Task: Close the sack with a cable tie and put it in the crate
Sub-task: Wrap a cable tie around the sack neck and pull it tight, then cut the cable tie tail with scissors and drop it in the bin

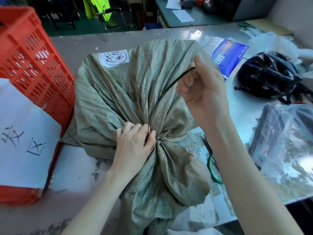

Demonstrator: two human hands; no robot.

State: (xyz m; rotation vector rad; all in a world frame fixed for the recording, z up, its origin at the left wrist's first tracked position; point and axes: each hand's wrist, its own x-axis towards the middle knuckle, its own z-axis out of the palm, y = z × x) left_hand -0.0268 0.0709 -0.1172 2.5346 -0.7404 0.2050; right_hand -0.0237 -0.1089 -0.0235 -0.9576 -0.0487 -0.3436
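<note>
**Cable tie drawn tight around the sack neck**

The sack [135, 92], woven and grey-green, lies on the surface [76, 168] in front of me, its body toward the far edge and its gathered neck toward the near edge. Below the neck the loose mouth of the sack fans out and hangs over the near edge. A white label [113, 58] with handwritten characters sits on the sack's far upper side.

My left hand [133, 143] is closed on the bunched fabric at the neck, fingers curled, thumb and forefinger pinching just where the black tie [162, 94] circles the neck. The tie's free tail runs up and to the right from that point, clear of the sack, to my right hand [203, 92]. My right hand is raised above the sack with its fingers folded around the tail's end, held between thumb and forefinger; the tail between the two hands is nearly straight.

The red crate [33, 65] stands at the left edge of the surface, just beside the sack and touching or nearly touching its left side; I cannot tell which. A white sheet [22, 136] with handwritten characters lies against the crate's near side. To the right of the sack, near my right forearm, lies a green-handled tool [213, 168], partly hidden. Further right are a dark helmet [267, 77], a blue packet [228, 56] and a clear plastic bag [284, 146].
</note>
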